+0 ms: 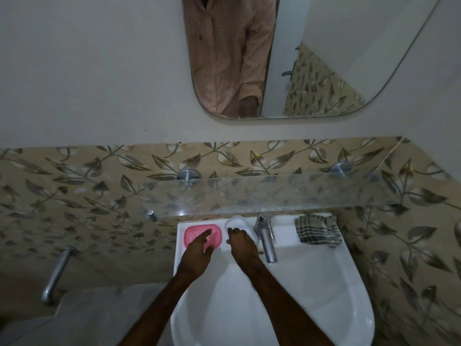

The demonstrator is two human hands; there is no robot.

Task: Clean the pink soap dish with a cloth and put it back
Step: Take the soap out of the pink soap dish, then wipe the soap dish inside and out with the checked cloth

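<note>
The pink soap dish (193, 232) sits on the back edge of the white sink (299, 283), at eleven o'clock from the bowl. The left hand (197, 255) lies over it with straight fingers a little apart, and hides part of its inside. Just beside it, at twelve o'clock, the right hand (240, 248) curls its fingers on a white thing (237, 221). The tap (265, 236) stands next to that. A checked cloth (316, 229) lies at one o'clock. A glass shelf (299, 193) hangs above.

soap dish (202, 236) pink | sink (311, 283) white | cloth (318, 232) dark-and-pale checked | wall tiles (74, 191) beige, leaf-patterned
</note>
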